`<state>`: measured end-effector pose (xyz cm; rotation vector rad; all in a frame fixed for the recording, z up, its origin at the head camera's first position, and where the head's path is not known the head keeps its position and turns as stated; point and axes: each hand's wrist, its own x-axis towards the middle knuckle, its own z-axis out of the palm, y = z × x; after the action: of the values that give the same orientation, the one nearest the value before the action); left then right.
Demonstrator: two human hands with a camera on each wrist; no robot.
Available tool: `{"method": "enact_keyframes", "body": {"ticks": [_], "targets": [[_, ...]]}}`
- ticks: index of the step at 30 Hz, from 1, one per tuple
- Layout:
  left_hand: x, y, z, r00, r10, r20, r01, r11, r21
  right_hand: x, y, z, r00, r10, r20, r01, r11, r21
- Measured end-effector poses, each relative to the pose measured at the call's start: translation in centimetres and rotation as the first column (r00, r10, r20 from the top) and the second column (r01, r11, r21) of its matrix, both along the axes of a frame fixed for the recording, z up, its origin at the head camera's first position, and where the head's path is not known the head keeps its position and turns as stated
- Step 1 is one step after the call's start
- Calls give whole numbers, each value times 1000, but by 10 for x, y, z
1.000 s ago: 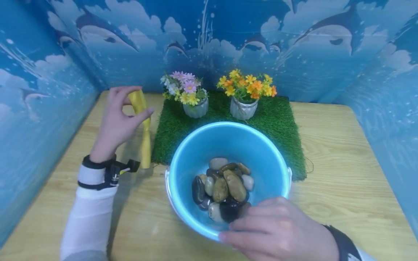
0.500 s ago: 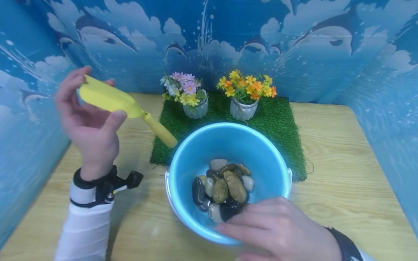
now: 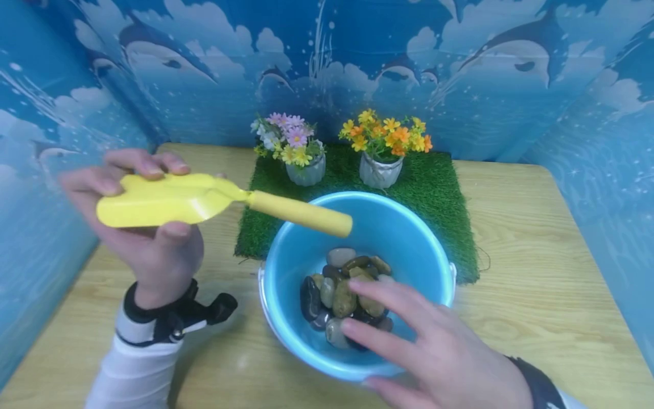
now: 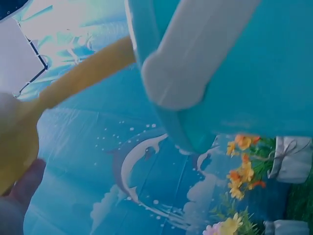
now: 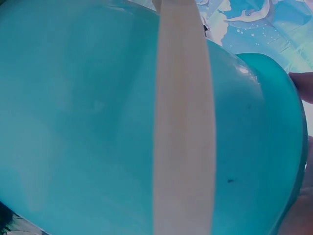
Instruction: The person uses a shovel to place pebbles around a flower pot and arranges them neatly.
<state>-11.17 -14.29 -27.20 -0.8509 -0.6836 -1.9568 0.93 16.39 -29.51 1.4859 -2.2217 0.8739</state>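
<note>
My left hand holds a yellow toy shovel by its scoop, thumb below and fingers above. The shovel lies nearly level, its handle reaching over the far-left rim of a blue bucket. Inside the bucket sits a heap of smooth stones, brown, grey and black. Over the bucket's near right rim is my right hand, fingers spread above the stones and nothing between them. In the left wrist view the shovel handle overlaps the bucket's edge. The bucket wall fills most of the right wrist view.
Behind the bucket, two white pots hold pink flowers and orange-yellow flowers on a green turf mat. The white bucket handle hangs down the outside. A dolphin-print backdrop encloses the wooden table.
My left hand has lifted the shovel and turned it from upright to nearly level, handle now over the bucket. My right hand's fingers have spread out over the stones.
</note>
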Motion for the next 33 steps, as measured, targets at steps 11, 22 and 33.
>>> {"method": "enact_keyframes", "body": {"ticks": [11,22,33], "targets": [[9,14,-26,927,-357,-115,307,898,-315,-7,-9,-4,987,-73,-142,50,986,-161],[30,46,-35,816,-573,-75,482,746,-460,-4,-12,0,988,-140,-60,132,984,-123],[26,57,-26,834,-548,-63,441,730,-522,-2,-12,-3,985,-169,-18,166,979,-119]]}}
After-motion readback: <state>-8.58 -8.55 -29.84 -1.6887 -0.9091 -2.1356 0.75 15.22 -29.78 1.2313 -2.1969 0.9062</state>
